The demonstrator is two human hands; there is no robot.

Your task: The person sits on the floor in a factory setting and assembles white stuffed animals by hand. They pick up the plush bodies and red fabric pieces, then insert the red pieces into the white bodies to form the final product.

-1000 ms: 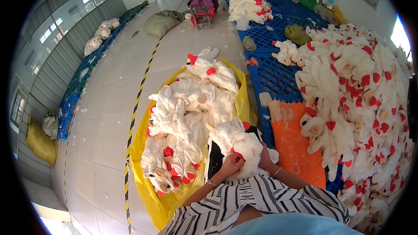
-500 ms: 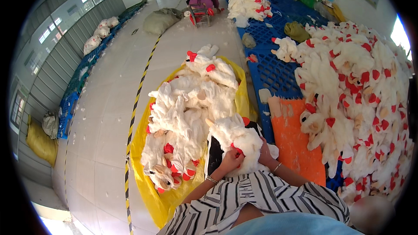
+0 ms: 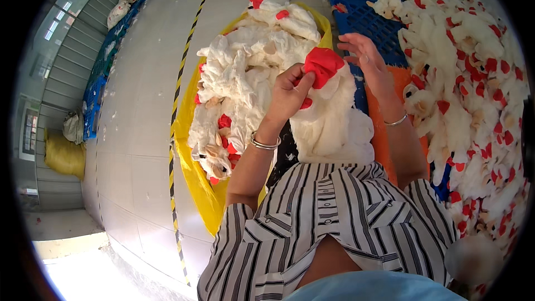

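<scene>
A limp white plush toy skin (image 3: pixel 333 128) with red fabric parts hangs in front of my chest, its lower end over my lap. My left hand (image 3: pixel 287 95) pinches a red fabric piece (image 3: pixel 323 67) at its top between thumb and fingers. A smaller red tip (image 3: pixel 306 103) shows below that hand. To the right, my right hand (image 3: pixel 369 67) is raised with its fingers apart and nothing in them, close to the plush skin's upper edge. Just beyond lies a heap of white plush skins (image 3: pixel 251 67) on a yellow sheet (image 3: pixel 189 184).
A large pile of white and red plush skins (image 3: pixel 468 89) covers the right side, beside blue plastic pallets (image 3: pixel 384 39) and an orange sheet (image 3: pixel 401 81). A black-and-yellow floor stripe (image 3: pixel 175 117) runs along the left. Yellow sacks (image 3: pixel 64 153) rest by the left wall.
The view has tipped downward. Both hands have come up from my lap, the left lifting the plush skin by its red piece. My right hand has let go of it.
</scene>
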